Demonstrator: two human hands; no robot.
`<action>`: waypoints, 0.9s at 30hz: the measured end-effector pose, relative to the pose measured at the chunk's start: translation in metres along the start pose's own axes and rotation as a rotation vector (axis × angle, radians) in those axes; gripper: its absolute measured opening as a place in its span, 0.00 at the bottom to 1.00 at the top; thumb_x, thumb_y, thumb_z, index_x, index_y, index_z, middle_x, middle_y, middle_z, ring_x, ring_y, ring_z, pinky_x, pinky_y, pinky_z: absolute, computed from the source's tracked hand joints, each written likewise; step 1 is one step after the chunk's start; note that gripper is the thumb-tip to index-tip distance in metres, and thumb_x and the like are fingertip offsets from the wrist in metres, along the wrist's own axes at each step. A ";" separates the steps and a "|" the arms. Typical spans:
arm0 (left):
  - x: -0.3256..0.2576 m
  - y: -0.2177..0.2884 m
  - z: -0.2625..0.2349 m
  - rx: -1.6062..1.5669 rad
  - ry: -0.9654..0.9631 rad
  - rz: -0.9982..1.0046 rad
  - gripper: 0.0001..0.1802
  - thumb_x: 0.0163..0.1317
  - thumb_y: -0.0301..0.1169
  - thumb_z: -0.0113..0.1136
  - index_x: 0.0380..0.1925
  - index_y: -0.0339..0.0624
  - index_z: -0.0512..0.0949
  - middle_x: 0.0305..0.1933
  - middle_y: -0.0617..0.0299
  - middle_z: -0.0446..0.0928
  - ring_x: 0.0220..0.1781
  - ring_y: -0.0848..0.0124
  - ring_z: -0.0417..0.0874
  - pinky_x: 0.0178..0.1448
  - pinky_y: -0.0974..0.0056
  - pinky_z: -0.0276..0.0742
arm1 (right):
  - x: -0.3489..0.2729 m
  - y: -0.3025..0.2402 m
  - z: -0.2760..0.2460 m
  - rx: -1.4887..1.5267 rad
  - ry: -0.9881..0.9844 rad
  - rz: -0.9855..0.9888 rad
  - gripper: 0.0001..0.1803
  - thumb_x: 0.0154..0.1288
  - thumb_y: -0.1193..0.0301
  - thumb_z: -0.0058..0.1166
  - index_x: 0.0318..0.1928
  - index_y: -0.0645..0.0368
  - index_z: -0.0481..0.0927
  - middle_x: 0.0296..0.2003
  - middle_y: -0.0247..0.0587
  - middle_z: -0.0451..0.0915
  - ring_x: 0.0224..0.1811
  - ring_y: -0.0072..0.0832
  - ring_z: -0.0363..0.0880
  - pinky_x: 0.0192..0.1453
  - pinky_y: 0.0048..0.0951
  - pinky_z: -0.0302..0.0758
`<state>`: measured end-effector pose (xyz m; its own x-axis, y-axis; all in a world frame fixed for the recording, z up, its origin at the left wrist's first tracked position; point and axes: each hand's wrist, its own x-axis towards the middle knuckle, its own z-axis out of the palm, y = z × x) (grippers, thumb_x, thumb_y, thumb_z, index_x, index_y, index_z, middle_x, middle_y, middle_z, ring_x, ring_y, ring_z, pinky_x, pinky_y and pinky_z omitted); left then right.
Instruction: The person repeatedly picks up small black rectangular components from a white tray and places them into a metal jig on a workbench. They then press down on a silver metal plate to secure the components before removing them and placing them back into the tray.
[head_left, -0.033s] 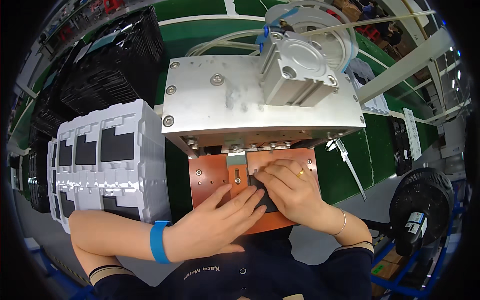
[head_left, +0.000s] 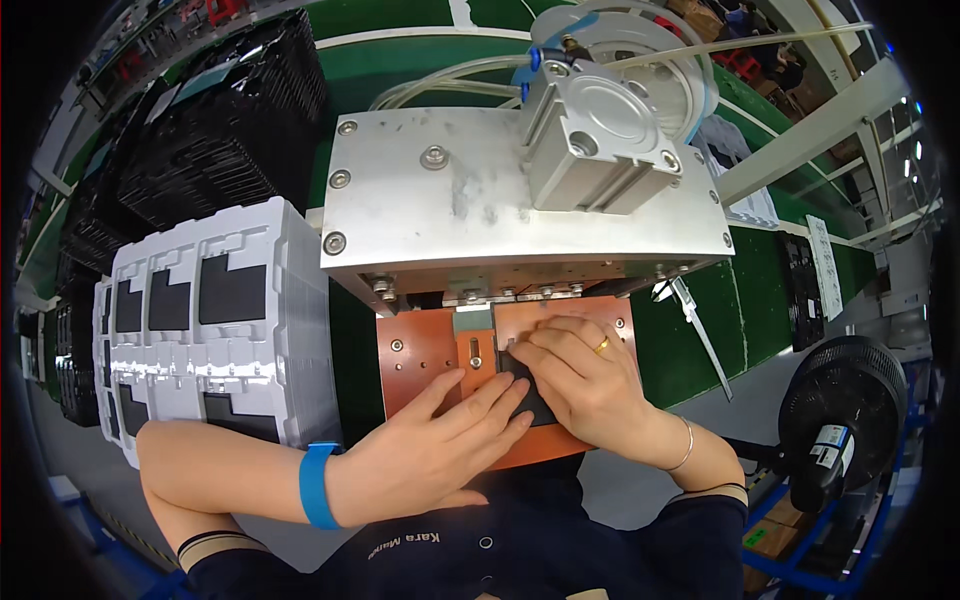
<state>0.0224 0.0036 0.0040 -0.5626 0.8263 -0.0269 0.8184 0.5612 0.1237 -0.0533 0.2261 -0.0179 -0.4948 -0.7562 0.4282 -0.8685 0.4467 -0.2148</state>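
Observation:
A thin black flat piece (head_left: 538, 402) lies on the orange fixture plate (head_left: 420, 340), in front of the metal press (head_left: 440, 200). With fingers stretched and slightly apart, my left hand (head_left: 430, 440) rests its fingertips on the left part of this piece. My right hand (head_left: 585, 385) has its thumb and fingers pinched together at the piece's upper right edge; the fingers hide much of that edge. Between the hands and the press, a slotted orange block (head_left: 476, 350) with a screw is fixed to the plate.
A stack of white trays (head_left: 305, 330) holding black flat pieces stands at the left, with stacked black trays (head_left: 230, 130) behind it. A caliper (head_left: 695, 325) lies on the green mat at the right. Beyond it is a black fan (head_left: 840, 410). An air cylinder (head_left: 600, 140) tops the press.

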 end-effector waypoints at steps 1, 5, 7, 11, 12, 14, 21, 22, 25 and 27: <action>0.000 0.001 0.001 0.008 -0.008 0.002 0.45 0.60 0.62 0.55 0.68 0.41 0.65 0.73 0.45 0.61 0.75 0.56 0.62 0.72 0.46 0.61 | 0.000 0.000 0.002 0.000 -0.004 0.016 0.19 0.52 0.77 0.59 0.47 0.62 0.82 0.45 0.39 0.80 0.50 0.36 0.76 0.52 0.37 0.72; 0.001 -0.001 0.000 0.022 -0.008 0.006 0.45 0.60 0.62 0.55 0.68 0.41 0.65 0.73 0.46 0.61 0.75 0.56 0.62 0.72 0.46 0.61 | 0.002 0.001 0.007 0.008 0.046 0.085 0.19 0.51 0.76 0.59 0.47 0.60 0.82 0.47 0.39 0.79 0.54 0.37 0.74 0.54 0.38 0.71; 0.000 -0.001 -0.002 0.014 -0.008 -0.002 0.45 0.60 0.62 0.55 0.68 0.41 0.65 0.73 0.46 0.61 0.75 0.56 0.62 0.72 0.47 0.61 | 0.002 0.000 0.007 0.034 0.047 0.085 0.20 0.51 0.76 0.59 0.48 0.58 0.82 0.48 0.38 0.78 0.54 0.38 0.74 0.55 0.38 0.70; 0.001 -0.003 -0.002 0.003 -0.017 -0.006 0.45 0.60 0.62 0.56 0.68 0.41 0.65 0.74 0.47 0.61 0.75 0.57 0.62 0.72 0.47 0.60 | 0.000 0.001 0.004 0.032 -0.004 0.080 0.22 0.53 0.76 0.60 0.51 0.53 0.82 0.49 0.38 0.77 0.53 0.40 0.73 0.55 0.38 0.70; 0.001 -0.003 -0.002 0.001 -0.019 -0.007 0.45 0.60 0.62 0.56 0.68 0.41 0.65 0.74 0.47 0.61 0.75 0.57 0.62 0.72 0.47 0.60 | 0.001 0.001 0.003 0.020 -0.005 0.094 0.23 0.53 0.76 0.61 0.52 0.52 0.82 0.49 0.38 0.77 0.52 0.40 0.73 0.54 0.38 0.70; 0.001 -0.003 -0.003 -0.008 -0.024 -0.010 0.45 0.60 0.62 0.56 0.68 0.41 0.65 0.74 0.47 0.61 0.75 0.56 0.62 0.73 0.47 0.59 | -0.002 0.003 -0.002 0.043 0.038 0.107 0.23 0.53 0.75 0.63 0.53 0.53 0.82 0.51 0.39 0.77 0.53 0.40 0.73 0.55 0.38 0.71; 0.002 -0.007 0.000 -0.149 0.007 -0.027 0.45 0.60 0.65 0.55 0.69 0.46 0.66 0.75 0.47 0.60 0.75 0.54 0.61 0.73 0.45 0.57 | -0.037 0.000 -0.027 0.248 -0.079 0.210 0.26 0.49 0.67 0.72 0.51 0.59 0.82 0.54 0.42 0.78 0.54 0.41 0.75 0.57 0.38 0.74; 0.001 -0.008 0.001 -0.169 0.017 -0.031 0.46 0.59 0.66 0.55 0.69 0.47 0.66 0.75 0.46 0.60 0.75 0.53 0.61 0.73 0.44 0.56 | -0.039 0.001 -0.025 0.235 -0.096 0.185 0.26 0.49 0.66 0.72 0.50 0.59 0.82 0.54 0.42 0.79 0.54 0.41 0.75 0.57 0.38 0.74; 0.003 -0.014 0.003 -0.222 0.062 -0.087 0.46 0.58 0.67 0.54 0.69 0.49 0.67 0.75 0.46 0.59 0.75 0.51 0.60 0.73 0.43 0.55 | -0.026 0.011 -0.021 0.263 -0.050 0.191 0.23 0.49 0.67 0.72 0.47 0.59 0.84 0.52 0.42 0.80 0.52 0.40 0.75 0.55 0.38 0.75; 0.005 -0.019 0.004 -0.220 0.081 -0.110 0.46 0.58 0.68 0.55 0.68 0.49 0.67 0.75 0.45 0.59 0.75 0.49 0.60 0.73 0.43 0.54 | -0.018 0.019 -0.017 0.272 -0.019 0.178 0.21 0.48 0.67 0.73 0.45 0.58 0.85 0.50 0.41 0.80 0.51 0.40 0.76 0.54 0.37 0.76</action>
<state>0.0048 -0.0023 -0.0027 -0.6619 0.7492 0.0258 0.7111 0.6166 0.3378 -0.0602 0.2566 -0.0149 -0.6375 -0.6878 0.3472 -0.7432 0.4300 -0.5126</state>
